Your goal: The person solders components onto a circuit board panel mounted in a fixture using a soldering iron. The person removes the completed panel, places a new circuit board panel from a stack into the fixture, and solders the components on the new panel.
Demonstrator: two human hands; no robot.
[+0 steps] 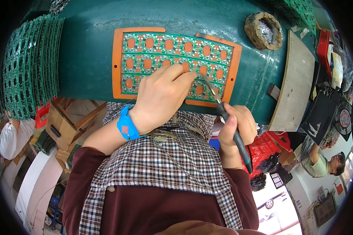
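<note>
A green circuit board panel [159,46], with rows of round openings, lies in an orange tray [117,49] on the table. My left hand [161,92] is over the panel's middle, its fingers bent and pinched together near the lower rows. What they pinch, if anything, is hidden. A blue band [126,123] circles the left wrist. In my right hand [242,122] is a soldering iron [225,112] with a dark handle. Its thin metal tip slants up and left to the panel, just right of my left fingertips; whether it touches cannot be made out.
Upright rows of green boards [31,66] stand at the left. A rough brown pot [262,31] with silvery contents sits at the far right, near a pale wooden board [295,84]. A red crate [261,150] is below the table; other people are at both sides.
</note>
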